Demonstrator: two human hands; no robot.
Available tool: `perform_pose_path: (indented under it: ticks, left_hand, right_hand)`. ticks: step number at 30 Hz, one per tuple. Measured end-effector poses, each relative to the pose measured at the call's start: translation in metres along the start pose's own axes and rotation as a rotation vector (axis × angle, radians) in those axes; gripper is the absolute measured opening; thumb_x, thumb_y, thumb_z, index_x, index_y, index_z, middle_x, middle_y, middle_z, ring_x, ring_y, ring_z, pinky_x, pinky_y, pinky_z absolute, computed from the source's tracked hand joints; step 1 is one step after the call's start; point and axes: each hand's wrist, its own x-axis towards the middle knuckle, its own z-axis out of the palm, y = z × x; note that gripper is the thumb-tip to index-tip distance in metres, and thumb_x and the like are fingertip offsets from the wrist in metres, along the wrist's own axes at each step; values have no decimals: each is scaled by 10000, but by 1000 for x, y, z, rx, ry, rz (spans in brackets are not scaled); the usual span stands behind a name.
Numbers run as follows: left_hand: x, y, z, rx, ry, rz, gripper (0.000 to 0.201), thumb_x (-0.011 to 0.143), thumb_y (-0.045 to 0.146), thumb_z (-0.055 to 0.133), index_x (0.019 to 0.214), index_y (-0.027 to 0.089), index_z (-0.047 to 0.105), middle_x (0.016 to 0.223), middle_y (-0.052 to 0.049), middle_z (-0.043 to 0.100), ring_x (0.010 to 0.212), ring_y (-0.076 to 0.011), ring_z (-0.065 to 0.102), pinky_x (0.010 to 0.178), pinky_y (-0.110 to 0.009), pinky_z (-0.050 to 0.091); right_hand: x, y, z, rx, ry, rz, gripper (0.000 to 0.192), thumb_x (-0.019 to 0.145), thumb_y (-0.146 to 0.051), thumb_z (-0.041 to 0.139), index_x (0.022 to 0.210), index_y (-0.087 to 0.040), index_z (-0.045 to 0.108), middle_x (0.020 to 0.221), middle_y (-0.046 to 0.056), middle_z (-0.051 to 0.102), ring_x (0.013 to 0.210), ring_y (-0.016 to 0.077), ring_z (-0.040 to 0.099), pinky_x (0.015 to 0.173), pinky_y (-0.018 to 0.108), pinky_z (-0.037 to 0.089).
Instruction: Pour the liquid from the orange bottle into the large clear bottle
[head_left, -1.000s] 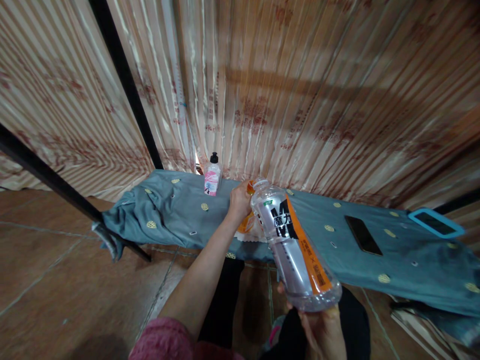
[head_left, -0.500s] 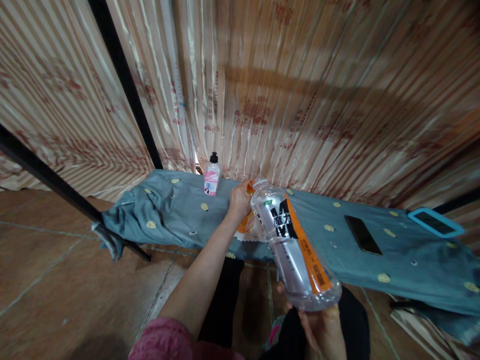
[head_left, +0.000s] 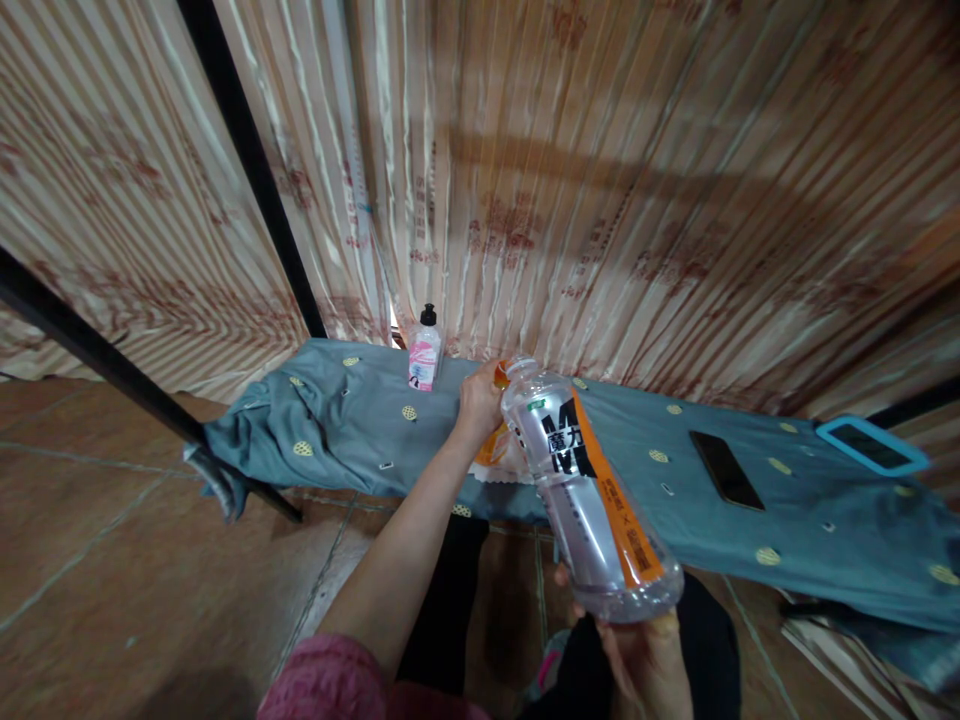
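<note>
"Clear bottle [head_left: 589,490] first: how do you have it?"

"You hold it tilted over the near side of the worktop [head_left: 367,430], neck pointing away from you. Your right hand [head_left: 645,640] is wrapped round its base. Your left hand [head_left: 480,400] has its fingers curled on an orange cap [head_left: 502,375], right beside the bare neck."

"And what is in your containers?"

"No liquid level can be made out in yours. The squeeze bottle [head_left: 424,358] stands upright to your left, contents unclear behind a pink label. An orange-and-white packet [head_left: 493,450] lies beyond your bottle, partly hidden, so its filling cannot be told"
</note>
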Motion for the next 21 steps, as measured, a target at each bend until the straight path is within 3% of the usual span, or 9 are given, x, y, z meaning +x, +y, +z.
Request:
perform_pose_path:
  ticks: [4,11,17,21]
  left_hand:
    - [0,-1,1,-19,2,11,211,836,276,523,890,152,685,832,-46,694,750,-160,607,687,-241,445]
    - [1,1,-1,6,-3,-2,208,835,272,518,844,145,681,802,-52,685,727,-158,601,673,-241,439]
    - [0,3,-2,7,-16,-20,220,842,283,502,851,156,681,812,-42,688,760,-160,601,694,-240,448]
    - [0,4,-2,-11,-14,-26,210,832,289,524,877,160,683,825,-42,692,759,-161,602,684,-239,442]
  right_hand:
    - [0,0,1,18,55,19,346,608,-381,793,913,-277,667,772,38,748,595,247,692,486,364,557]
    - [4,6,-16,-7,-73,18,316,698,-369,731,990,-274,655,868,67,749,704,275,703,511,377,563]
    - [-1,0,1,17,59,6,375,601,-409,800,922,-275,658,808,58,761,610,263,702,468,362,554]
    - [-1,0,-1,16,29,-6,367,637,-456,772,936,-277,661,813,54,755,611,254,699,474,365,556]
